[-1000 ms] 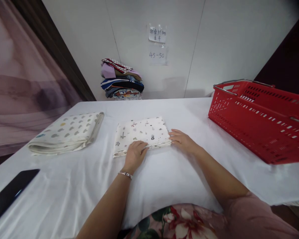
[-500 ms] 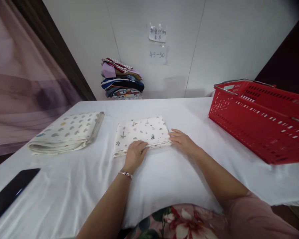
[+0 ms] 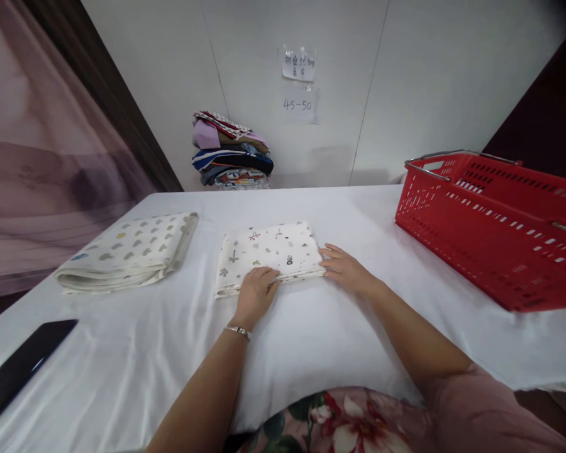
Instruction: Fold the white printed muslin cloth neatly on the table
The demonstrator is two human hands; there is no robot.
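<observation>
A white folded cloth [image 3: 268, 250] with small printed plants and starfish lies flat in front of me. My left hand [image 3: 256, 294] is at its near edge, fingers over the top and thumb against the front, pinching the layers. At the cloth's right side, my right hand [image 3: 346, 269] lies with fingers stretched out, their tips touching the edge. Farther left rests a thicker folded cloth [image 3: 129, 248], white with grey mushroom-like prints.
A white-covered table [image 3: 292, 352] spans the view. On its right stands a red basket [image 3: 490, 245] with metal handles. A black phone [image 3: 23, 365] lies at the left front. Behind the table, a stack of folded fabrics [image 3: 231, 151] is by the wall, under paper signs [image 3: 299, 82].
</observation>
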